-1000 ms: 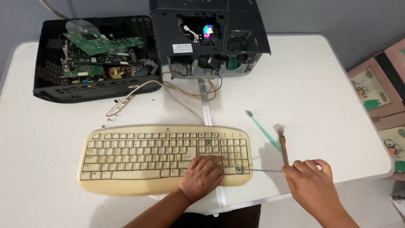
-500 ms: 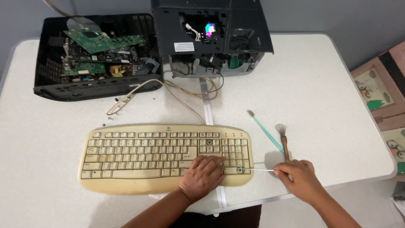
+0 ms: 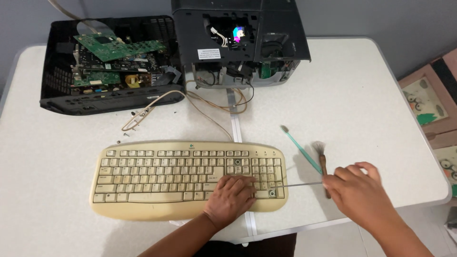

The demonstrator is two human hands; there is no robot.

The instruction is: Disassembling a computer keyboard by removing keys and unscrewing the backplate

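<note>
- Left hand [image 3: 232,199] lies flat, fingers spread, on the lower right keys of a yellowed keyboard [image 3: 188,177] near the table's front edge
- Right hand [image 3: 360,192] pinches a thin metal rod [image 3: 304,184], its tip touching the keyboard's right end
- A small brush [image 3: 322,161] and teal toothbrush [image 3: 301,148] lie just beside that hand
- Opened black electronics casings [image 3: 109,64] sit behind
</note>
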